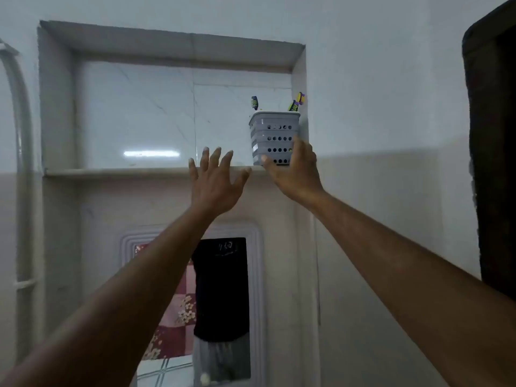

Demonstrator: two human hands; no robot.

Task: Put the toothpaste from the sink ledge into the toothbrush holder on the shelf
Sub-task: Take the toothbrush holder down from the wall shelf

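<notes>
1. Grey perforated plastic meets my right hand (296, 169): thumb low on the holder (275, 136) front, fingers wrapped round its right side, so that hand grips the holder near its base.
2. My left hand (213, 180) is empty and spread wide, fingers (205, 156) splayed and pointing up, palm toward the wall, just left of the holder and apart from it. Its fingertips overlap the front edge of the shelf (117, 172).
3. Both my arms reach up from the bottom of view, bare to the elbow.
4. The holder stands upright at the right end of the shelf, close against the right wall of the niche (299, 79). A dark toothbrush (254, 102) sticks up at its left, and green, yellow and purple brush heads (296, 103) at its right.
5. The toothpaste is nowhere I can make out; whether it lies inside the holder I cannot tell.
6. Below the shelf hangs a mirror (220, 297) in a ribbed white frame, reflecting a dark shirt and a pink flowered cloth.
7. A white pipe (23, 163) runs down the far left wall; a dark door edge (491, 163) fills the right.
</notes>
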